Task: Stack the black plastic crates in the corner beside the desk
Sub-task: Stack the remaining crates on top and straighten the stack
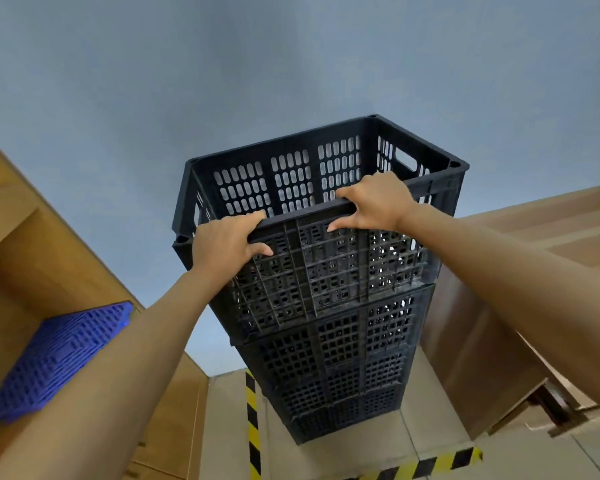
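A tall stack of black perforated plastic crates (340,355) stands on the floor against the blue-grey wall. The top crate (291,181) is open upward and sits on the one below. My left hand (226,244) grips the near rim of the top crate at its left part, fingers over the edge and thumb on the outer wall. Further right on that same rim my right hand (374,202) holds on too. Both forearms reach in from the bottom corners of the view.
A wooden desk (520,258) stands right of the stack. To the left, wooden shelving (25,237) holds a blue plastic grid panel (56,358). Black-and-yellow hazard tape (253,424) runs on the floor left of and in front of the stack.
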{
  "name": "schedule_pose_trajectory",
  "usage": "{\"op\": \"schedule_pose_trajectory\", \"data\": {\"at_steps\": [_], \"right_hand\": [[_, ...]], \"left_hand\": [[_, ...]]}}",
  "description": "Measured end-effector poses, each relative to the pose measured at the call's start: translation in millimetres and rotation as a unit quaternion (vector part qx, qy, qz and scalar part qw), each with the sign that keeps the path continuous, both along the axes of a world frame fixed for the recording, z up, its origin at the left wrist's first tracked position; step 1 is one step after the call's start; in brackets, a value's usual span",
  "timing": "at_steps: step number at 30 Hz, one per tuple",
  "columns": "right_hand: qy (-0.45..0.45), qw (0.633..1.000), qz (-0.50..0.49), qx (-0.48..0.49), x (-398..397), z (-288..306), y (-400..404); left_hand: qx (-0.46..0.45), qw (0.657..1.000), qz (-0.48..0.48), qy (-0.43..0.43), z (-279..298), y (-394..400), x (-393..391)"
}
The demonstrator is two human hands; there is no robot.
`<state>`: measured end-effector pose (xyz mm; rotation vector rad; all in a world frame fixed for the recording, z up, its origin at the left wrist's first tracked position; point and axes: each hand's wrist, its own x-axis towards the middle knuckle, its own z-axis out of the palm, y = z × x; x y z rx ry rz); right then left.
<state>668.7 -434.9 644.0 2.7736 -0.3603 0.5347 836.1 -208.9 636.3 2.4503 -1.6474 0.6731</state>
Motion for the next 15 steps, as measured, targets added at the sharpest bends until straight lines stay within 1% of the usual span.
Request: {"op": "schedule_pose_trajectory", "data": {"at_steps": [3, 8, 12, 15], "right_hand": [[-0.001, 1.0, -0.009, 0.013, 6.7, 0.0, 7.8], [0.006, 1.0, -0.014, 0.009, 29.3, -8.7, 20.5], [0.015, 1.0, -0.02, 0.008, 26.8, -9.4, 23.8], [0.019, 0.999, -0.028, 0.022, 24.0, -7.6, 28.8]], "left_hand": [[0.032, 0.999, 0.002, -0.004, 4.9, 1.5, 16.9], [0.033, 0.999, -0.013, 0.0, 2.2, 10.1, 53.7], [0.028, 1.0, -0.011, 0.009, 0.0, 12.6, 50.4], [0.051, 0.999, 0.014, 0.007, 1.0, 14.9, 42.0]]}}
